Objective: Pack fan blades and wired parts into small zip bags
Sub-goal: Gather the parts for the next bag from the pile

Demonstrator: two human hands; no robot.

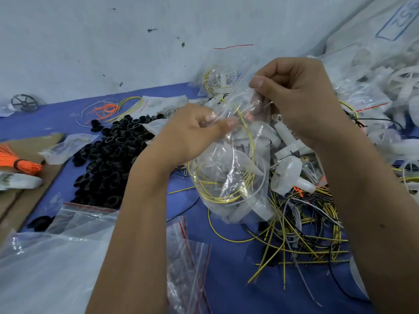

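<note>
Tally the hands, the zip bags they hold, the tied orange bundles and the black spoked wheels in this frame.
Hands: 2, the left hand and the right hand
Held zip bag: 1, pinched at its mouth by both hands
Tied orange bundle: 1
Black spoked wheel: 1
Total: 5

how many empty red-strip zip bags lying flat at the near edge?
2: one empty zip bag left of the left forearm, another between the forearms. More may hide under the plastic sheet.
</note>
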